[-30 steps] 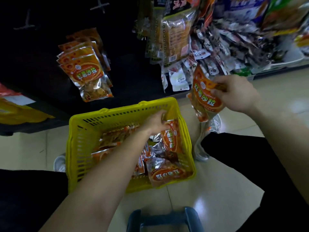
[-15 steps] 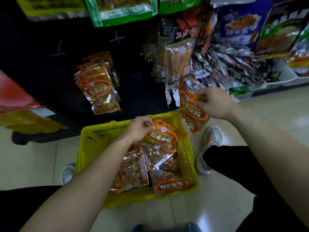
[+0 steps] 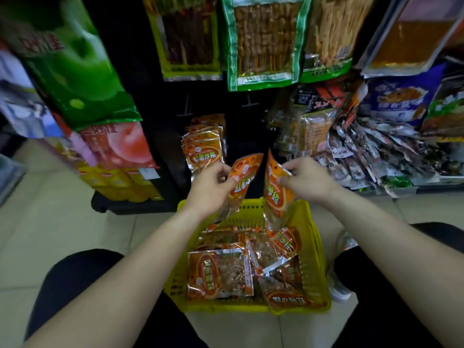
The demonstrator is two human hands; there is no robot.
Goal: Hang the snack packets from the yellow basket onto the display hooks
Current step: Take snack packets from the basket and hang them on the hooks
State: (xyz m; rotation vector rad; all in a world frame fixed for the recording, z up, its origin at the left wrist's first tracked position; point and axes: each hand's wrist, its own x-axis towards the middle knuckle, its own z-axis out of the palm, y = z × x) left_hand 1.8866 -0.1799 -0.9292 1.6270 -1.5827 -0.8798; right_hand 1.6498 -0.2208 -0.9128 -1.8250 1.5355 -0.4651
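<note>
Pinching one orange snack packet (image 3: 242, 180) in the left hand (image 3: 211, 188) and another packet (image 3: 276, 190) in the right hand (image 3: 307, 180), both raised just above the yellow basket (image 3: 315, 249) on the floor. Hanging already on a hook behind: matching packets (image 3: 203, 146). More lying in the basket.

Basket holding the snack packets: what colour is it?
Yellow, a slotted plastic basket, seen in the head view.

Bare forearms, no sleeves; left hand (image 3: 209, 188), right hand (image 3: 307, 182) ungloved. Black trousers (image 3: 75, 280). Light sneaker (image 3: 345, 243), right edge.
</note>
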